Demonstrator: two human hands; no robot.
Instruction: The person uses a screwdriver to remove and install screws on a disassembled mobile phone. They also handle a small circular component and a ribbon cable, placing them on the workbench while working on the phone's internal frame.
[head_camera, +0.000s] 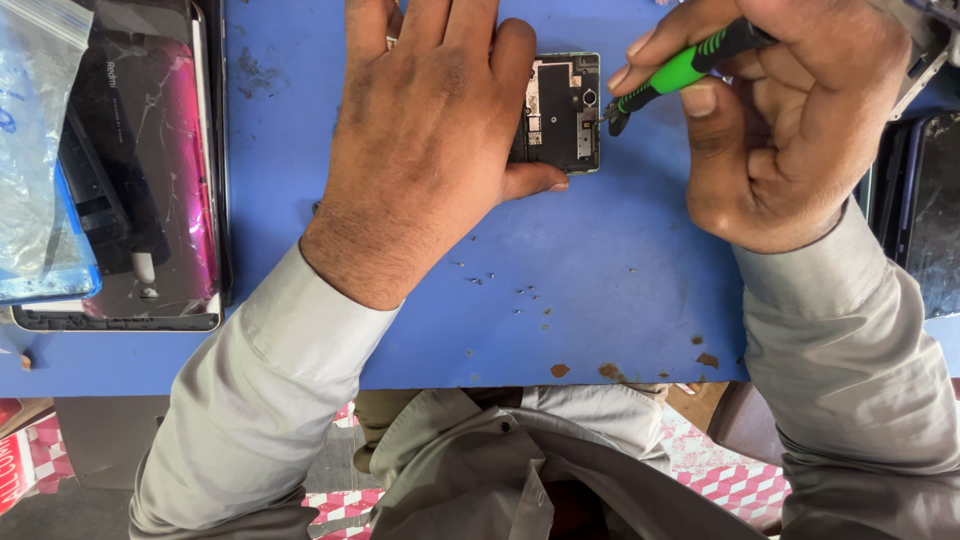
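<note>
Reaching up from the near edge, both grey sleeves cross the blue tabletop (640, 300), with tiny screws (490, 280) scattered between the forearms. Left hand (430, 130) lies flat, palm down, fingers spread and pointing away, pressing on the opened phone (565, 110) with the thumb tucked along its near edge. That phone sits at the far middle of the tabletop, back cover off, dark board showing; only its right end is in view, so its long axis can't be called. Right hand (790, 120) is curled, thumb and fingers pinched on a green-and-black screwdriver (680, 70). The tool slants down to the left, tip at the phone's right edge. Off to the far left, a cracked pink back cover (160, 170) rests on a stack of phones beside a plastic bag (35, 130).
</note>
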